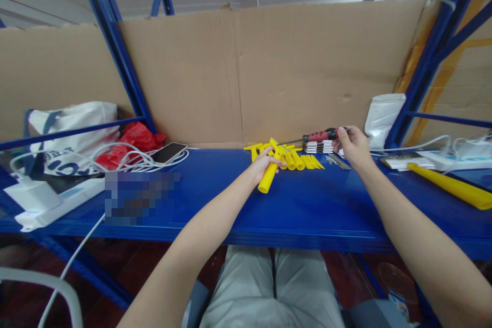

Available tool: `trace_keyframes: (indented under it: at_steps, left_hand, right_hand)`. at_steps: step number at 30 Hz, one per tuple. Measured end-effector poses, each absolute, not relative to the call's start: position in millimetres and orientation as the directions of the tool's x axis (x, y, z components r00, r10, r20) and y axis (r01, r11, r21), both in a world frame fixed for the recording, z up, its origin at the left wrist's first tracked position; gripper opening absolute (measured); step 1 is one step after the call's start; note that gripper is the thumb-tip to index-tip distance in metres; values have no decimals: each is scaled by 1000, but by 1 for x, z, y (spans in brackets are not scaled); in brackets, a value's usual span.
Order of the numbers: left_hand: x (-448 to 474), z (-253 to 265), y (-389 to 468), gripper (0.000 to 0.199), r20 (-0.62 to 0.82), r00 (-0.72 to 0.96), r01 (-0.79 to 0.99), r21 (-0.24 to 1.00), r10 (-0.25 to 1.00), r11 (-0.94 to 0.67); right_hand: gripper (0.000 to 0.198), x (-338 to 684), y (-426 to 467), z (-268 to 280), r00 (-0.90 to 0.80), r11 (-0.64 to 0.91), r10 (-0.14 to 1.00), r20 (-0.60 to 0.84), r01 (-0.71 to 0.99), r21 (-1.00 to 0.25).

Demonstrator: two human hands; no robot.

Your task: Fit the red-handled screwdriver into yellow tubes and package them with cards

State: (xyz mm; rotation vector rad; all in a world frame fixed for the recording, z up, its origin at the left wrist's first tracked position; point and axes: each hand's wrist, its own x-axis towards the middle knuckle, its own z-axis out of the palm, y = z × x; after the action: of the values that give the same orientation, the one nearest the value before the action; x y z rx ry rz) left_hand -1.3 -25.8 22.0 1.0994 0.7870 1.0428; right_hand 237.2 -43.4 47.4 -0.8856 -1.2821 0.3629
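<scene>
My left hand [262, 166] is wrapped round a yellow plastic handle [266, 184], whose tubular end points toward me. In my right hand [353, 144] is a screwdriver [317, 136] with a red and black grip, its shaft aimed left at the far end of that handle. Whether the tip touches it, I cannot tell. Behind my left hand lie several similar yellow handles [298, 161]. Small flat yellow pieces [312, 162] lie to their right, before a stack of white, dark-edged pieces [320, 147]. Thin grey metal strips [340, 162] and small silvery bits [329, 160] lie below my right hand.
The blue table [307, 210] backs onto a cardboard wall [192, 77]. At left are a phone [169, 153], coiled white cables, a red bag [142, 136], a cloth bag [82, 128] and a power strip [61, 207]. A long yellow object [453, 187] and white pouch [384, 118] stand right.
</scene>
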Motion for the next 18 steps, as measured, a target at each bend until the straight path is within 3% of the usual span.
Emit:
trace_keyframes:
  at_steps: [9, 18]
  left_hand:
    - [-4, 24, -26, 86, 19, 255, -201, 979, 967, 34]
    - [-4, 25, -28, 91, 32, 178, -97, 995, 983, -15]
  right_hand:
    - [29, 235, -43, 47, 216, 610, 742, 635, 177, -772]
    - [31, 232, -42, 47, 227, 606, 742, 631, 177, -776]
